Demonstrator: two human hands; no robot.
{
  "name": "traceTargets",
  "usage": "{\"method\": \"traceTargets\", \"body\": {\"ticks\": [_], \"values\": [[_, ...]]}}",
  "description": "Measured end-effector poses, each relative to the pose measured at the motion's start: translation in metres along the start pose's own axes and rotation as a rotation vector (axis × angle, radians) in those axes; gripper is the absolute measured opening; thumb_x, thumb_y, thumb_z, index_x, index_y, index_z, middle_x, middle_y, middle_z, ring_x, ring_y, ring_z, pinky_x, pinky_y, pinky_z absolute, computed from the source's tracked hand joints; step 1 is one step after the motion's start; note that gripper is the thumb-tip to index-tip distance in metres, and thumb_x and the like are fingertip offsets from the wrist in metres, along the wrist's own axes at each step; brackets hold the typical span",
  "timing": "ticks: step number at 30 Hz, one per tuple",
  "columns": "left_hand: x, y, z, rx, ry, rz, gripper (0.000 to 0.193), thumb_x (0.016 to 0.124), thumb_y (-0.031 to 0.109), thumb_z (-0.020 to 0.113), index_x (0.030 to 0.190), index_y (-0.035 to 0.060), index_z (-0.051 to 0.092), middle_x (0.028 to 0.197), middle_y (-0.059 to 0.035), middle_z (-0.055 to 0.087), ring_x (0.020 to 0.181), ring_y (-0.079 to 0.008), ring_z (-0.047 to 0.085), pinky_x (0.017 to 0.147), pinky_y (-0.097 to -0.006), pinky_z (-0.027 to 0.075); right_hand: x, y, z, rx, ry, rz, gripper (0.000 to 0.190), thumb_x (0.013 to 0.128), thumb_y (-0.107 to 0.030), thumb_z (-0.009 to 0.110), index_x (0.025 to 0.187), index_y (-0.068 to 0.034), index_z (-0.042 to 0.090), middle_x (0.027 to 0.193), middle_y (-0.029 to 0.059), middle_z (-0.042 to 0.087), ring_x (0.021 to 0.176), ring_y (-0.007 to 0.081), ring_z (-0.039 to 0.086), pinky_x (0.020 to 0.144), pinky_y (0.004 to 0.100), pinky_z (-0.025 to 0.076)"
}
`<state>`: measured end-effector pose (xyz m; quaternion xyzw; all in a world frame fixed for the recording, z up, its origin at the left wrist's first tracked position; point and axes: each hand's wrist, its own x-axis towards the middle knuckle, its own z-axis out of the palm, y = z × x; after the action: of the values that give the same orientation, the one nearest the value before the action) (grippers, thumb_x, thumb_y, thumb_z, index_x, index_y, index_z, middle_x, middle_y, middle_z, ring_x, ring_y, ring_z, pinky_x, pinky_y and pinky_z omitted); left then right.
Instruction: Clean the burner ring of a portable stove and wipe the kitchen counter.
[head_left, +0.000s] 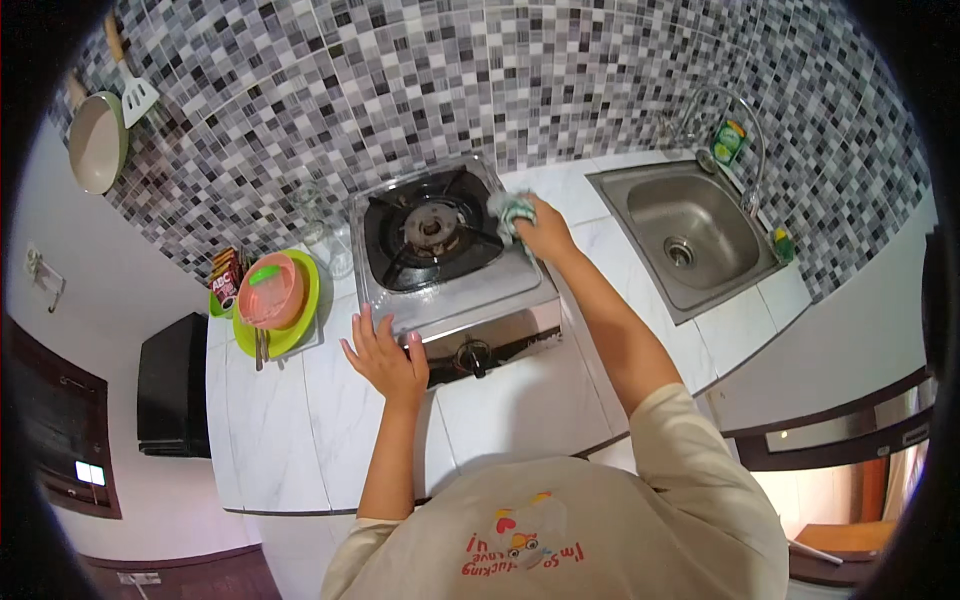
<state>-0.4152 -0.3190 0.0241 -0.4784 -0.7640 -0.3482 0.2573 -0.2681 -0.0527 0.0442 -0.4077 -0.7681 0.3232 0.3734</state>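
Note:
A single-burner gas stove (465, 300) with a steel top stands on the white tiled counter. Its round burner (431, 226) sits in a black drip pan under a pan support. My right hand (546, 229) grips a crumpled green-and-white cloth (513, 214) against the right edge of the stove top. At the front left corner, my left hand (386, 352) rests with spread fingers on the stove's edge, holding nothing. A black control knob (474, 357) is on the front panel, to the right of that hand.
Right of the stove is a steel sink (694, 232) with a curved faucet (759, 150). A lime-green plate (311, 315) carrying a pink bowl (289, 292) stands left, near clear glasses (340, 259). A frying pan (99, 142) and slotted spatula (139, 97) hang on the tiled wall.

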Motion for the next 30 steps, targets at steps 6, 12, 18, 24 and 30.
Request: {"method": "traceTargets", "body": {"ticks": [6,12,18,24,30], "values": [[-0.001,0.003,0.002,0.033,-0.016,0.016,0.035,0.082,0.026,0.047,0.109,0.0048,0.049,0.132,-0.0137,0.038,0.124,-0.0325,0.03,0.102,-0.053,0.01,-0.069,-0.02,-0.019,-0.234,0.049,-0.186,0.039,0.067,-0.017,0.062,0.102,-0.003,0.055,0.096,0.0176,0.055,0.089,0.036,0.054,0.078,0.0401,0.045],[-0.002,0.0,0.006,-0.019,0.023,0.017,0.035,0.081,0.027,0.048,0.109,0.0045,0.05,0.132,-0.013,0.038,0.124,-0.0319,0.031,0.102,-0.0519,0.009,-0.131,-0.04,-0.027,-0.288,0.154,-0.479,0.038,0.058,-0.022,0.067,0.09,-0.005,0.055,0.095,0.0147,0.051,0.094,0.0336,0.048,0.08,0.0442,0.04],[-0.004,-0.009,-0.011,-0.362,0.012,-0.005,0.036,0.083,0.022,0.049,0.111,0.0001,0.044,0.134,-0.0189,0.033,0.124,-0.0383,0.026,0.103,-0.0498,0.013,-0.119,-0.026,-0.007,-0.263,0.198,-0.549,0.037,0.061,-0.018,0.065,0.096,-0.007,0.058,0.113,0.012,0.051,0.112,0.0305,0.043,0.096,0.0452,0.03],[-0.039,-0.006,-0.049,-0.43,0.05,-0.166,0.036,0.086,0.02,0.044,0.115,-0.0006,0.038,0.136,-0.0196,0.028,0.127,-0.0377,0.021,0.103,-0.0491,0.011,-0.177,0.012,-0.025,-0.325,-0.118,-0.728,0.042,0.06,-0.006,0.065,0.101,-0.013,0.059,0.119,0.0075,0.049,0.122,0.0279,0.038,0.1,0.0485,0.026],[-0.074,-0.012,-0.093,-0.428,0.035,-0.331,0.037,0.086,0.016,0.04,0.118,-0.002,0.036,0.137,-0.0187,0.028,0.117,-0.0309,0.033,0.099,-0.0429,0.023,-0.158,-0.008,-0.03,-0.398,-0.465,-0.81,0.045,0.06,-0.001,0.062,0.104,-0.013,0.058,0.125,0.0056,0.046,0.126,0.0254,0.033,0.102,0.0476,0.024]]}}
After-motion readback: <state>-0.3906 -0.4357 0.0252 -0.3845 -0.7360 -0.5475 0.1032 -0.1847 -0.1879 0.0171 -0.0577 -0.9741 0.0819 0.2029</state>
